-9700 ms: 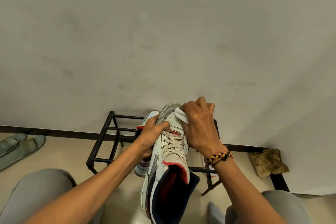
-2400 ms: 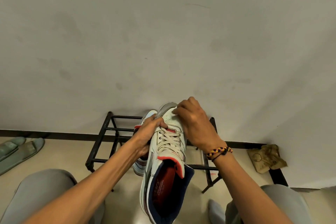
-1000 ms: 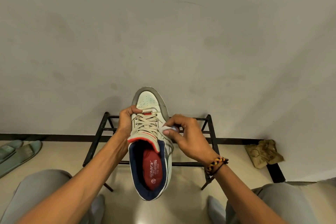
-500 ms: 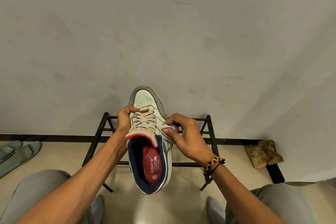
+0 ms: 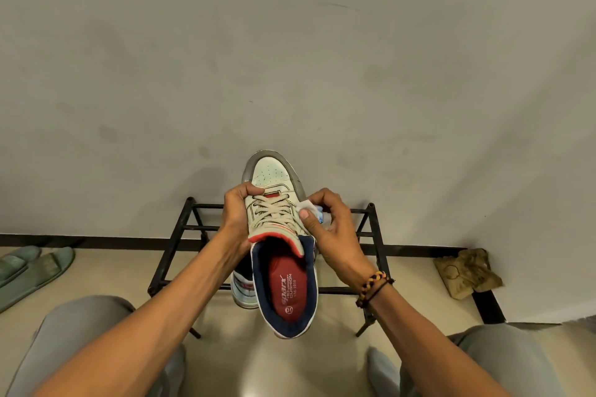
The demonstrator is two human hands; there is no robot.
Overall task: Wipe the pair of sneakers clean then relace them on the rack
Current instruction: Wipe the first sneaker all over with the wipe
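Observation:
I hold a white sneaker [image 5: 274, 177] with a grey toe rim, beige laces, navy collar and red insole, toe pointing away, above the black metal rack [image 5: 180, 229]. My left hand [image 5: 237, 213] grips its left side beside the laces. My right hand [image 5: 329, 229] pinches a small white and blue wipe [image 5: 311, 209] against the sneaker's right side. The second sneaker [image 5: 242, 287] sits on the rack under the held one, mostly hidden.
The rack stands against a grey wall on a beige floor. Two green slippers [image 5: 32, 271] lie at far left. A crumpled brown paper bag [image 5: 467, 271] lies at right by the black skirting. My grey-trousered knees [image 5: 80, 332] fill the bottom corners.
Since 2.4 s ago the sneaker was lifted and straightened, its toe now pointing straight away. My right hand moved from the toe to the right side with the wipe. Over the last second little shifted.

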